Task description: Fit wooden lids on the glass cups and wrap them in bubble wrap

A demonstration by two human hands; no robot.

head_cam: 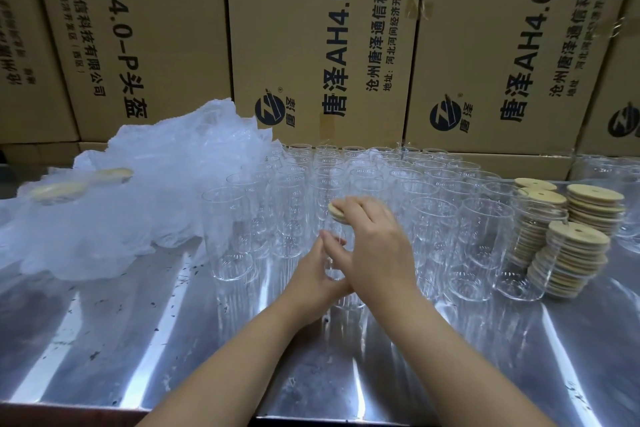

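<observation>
Left hand (317, 272): bare forearm entering from lower left, fingers wrapped around a clear glass cup (331, 267). Right hand (375, 246): bare forearm from lower right, crossed above the left, palm down, fingers flat on a round pale wooden lid (334, 210).

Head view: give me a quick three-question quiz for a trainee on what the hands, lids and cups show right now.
1. True or false: the right hand presses a wooden lid onto the glass cup that the left hand grips.
2. Where do the spare lid stacks stand? A) left of the open cups; B) right of them; C) in front of them.
3. Fill in: the bubble wrap is heaped on the ___ side of the table.
Key: 1 true; 2 B; 3 left.
</observation>
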